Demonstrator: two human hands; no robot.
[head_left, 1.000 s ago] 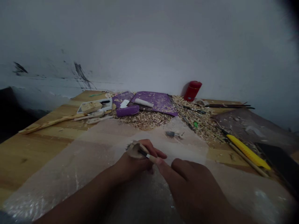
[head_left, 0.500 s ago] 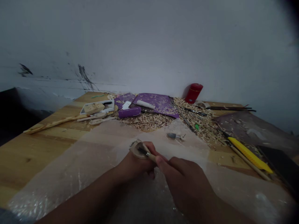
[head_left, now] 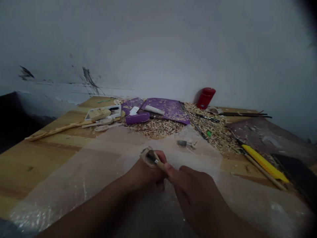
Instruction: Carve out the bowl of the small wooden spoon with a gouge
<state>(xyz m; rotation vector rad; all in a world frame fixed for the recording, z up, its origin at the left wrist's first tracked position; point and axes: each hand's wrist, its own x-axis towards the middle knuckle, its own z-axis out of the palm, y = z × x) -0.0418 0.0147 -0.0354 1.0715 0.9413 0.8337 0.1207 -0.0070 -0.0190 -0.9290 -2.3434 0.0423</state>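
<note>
1. Gripping is firm on both sides. The left hand (head_left: 145, 172) is closed around a small wooden piece (head_left: 148, 156), and the right hand (head_left: 195, 188) is closed on a carving tool (head_left: 156, 162) by its pale handle.
2. Location: the wooden piece is held just above the bubble wrap sheet (head_left: 99, 172) at the near middle of the table (head_left: 37, 158). Its hollowed face is turned up, and the tool's dark tip sits inside the hollow.
3. Risk: the tip points toward the left hand's fingers. A slip over the rim, from a hard push or awkward grain, could cut them.
4. Risk: the piece is small, so the hold looks marginal. The thin rim could chip under levering.
5. Appearance: pale, unfinished wood, roughly rounded, with a shallow hollow. Finer detail is blurred.
</note>
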